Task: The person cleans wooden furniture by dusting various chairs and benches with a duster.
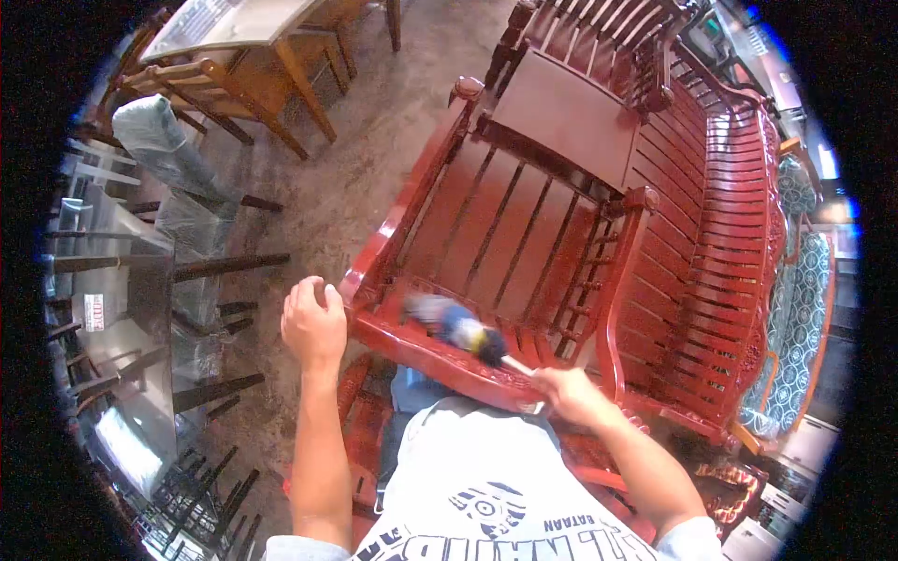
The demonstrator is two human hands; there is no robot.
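Observation:
My right hand [572, 396] is closed around the pale handle of a duster [458, 325]. The duster's fluffy head shows grey, blue, white, yellow and black bands and is blurred. It lies over the near carved rail of a reddish-brown wooden armchair [496, 234] with a slatted surface. Whether the fluff touches the wood, I cannot tell. Just left of the chair's near corner is my left hand [314, 323], holding nothing, its thumb apart from the fingers. Contact between this hand and the chair is unclear.
A matching long slatted bench [720, 252] stands on the right, beside a patterned blue cushion [800, 327]. Plastic-wrapped furniture [192, 201] and upturned dark legs crowd the left. A wooden table [229, 23] is at the upper left, above bare floor [327, 201].

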